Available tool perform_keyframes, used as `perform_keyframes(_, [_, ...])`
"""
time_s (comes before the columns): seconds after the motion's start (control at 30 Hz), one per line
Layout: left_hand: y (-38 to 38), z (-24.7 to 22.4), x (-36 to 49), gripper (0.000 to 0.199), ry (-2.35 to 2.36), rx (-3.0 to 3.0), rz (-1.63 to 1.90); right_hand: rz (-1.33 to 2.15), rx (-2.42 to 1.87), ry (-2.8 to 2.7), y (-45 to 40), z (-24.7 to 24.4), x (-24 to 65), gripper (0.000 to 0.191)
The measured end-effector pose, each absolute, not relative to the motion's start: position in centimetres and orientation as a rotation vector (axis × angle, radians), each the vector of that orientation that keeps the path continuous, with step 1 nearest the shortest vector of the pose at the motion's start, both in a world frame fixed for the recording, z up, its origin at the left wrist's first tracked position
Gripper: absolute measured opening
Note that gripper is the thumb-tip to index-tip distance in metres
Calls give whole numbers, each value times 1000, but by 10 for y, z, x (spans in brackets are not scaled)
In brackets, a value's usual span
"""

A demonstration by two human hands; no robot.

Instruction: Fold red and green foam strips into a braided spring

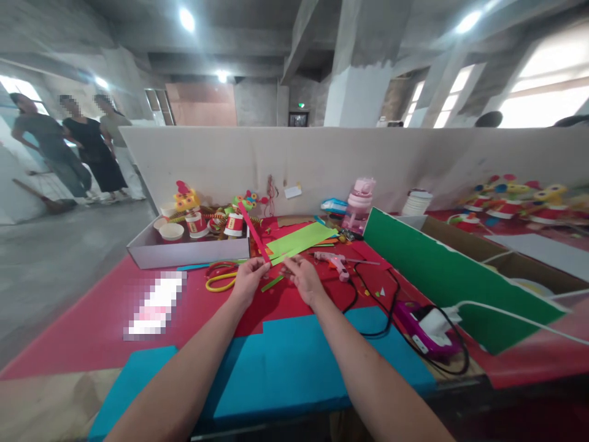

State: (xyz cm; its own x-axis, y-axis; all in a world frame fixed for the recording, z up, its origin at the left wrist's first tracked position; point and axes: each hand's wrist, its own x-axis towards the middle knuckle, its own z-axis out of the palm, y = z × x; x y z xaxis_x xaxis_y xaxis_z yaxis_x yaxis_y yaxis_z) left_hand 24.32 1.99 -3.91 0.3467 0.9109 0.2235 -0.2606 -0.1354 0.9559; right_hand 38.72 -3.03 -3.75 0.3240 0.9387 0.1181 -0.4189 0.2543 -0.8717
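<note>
Left hand (251, 279) pinches the near end of a red strip (254, 233) between thumb and fingertips. Right hand (301, 279) is beside it, fingers partly bent near the green strips; whether it grips anything, I cannot tell.

Caution, burns: the glue gun (338, 265) lies just beyond my right hand, its nozzle towards my fingers. I cannot tell whether it is hot. If it is, a careless sideways reach could bring skin or paper against the tip.

Caution, snagging: the black cord (353, 298) loops close to my right forearm. An outward sweep of the arm could catch it and drag the gun across the worktop (202, 316).

Caution, bending: I support the red strip at one end only. Its far end is free and could fold or flutter if I turn the wrist sharply, or brush the cups (234, 224) in the white box (193, 253). Too tight a pinch could crease the held end.

Caution, mix-up: scraps and green paper (301, 239) crowd the area, so a loose piece could be picked up along with the strip.

Appearance: the red strip is long, narrow, flat and nearly straight, with an even, bright colour. It extends from my left fingertips, away and to the left, between the box and the green paper. Its shade is close to that of the worktop covering, so the edges offer little contrast there.
</note>
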Motion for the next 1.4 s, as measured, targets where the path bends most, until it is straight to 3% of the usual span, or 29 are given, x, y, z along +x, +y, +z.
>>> perform_keyframes(0.63, [18, -43, 247, 29, 642, 1319, 1108, 953, -979, -859, -32, -45, 367, 19])
perform_keyframes(0.93, [15, -40, 246, 28, 636, 1302, 1092, 1177, -806, -740, -32, -46, 367, 26])
perform_keyframes(1.4, [14, -45, 247, 29, 648, 1275, 1115, 1163, -832, -769, -32, -48, 365, 32])
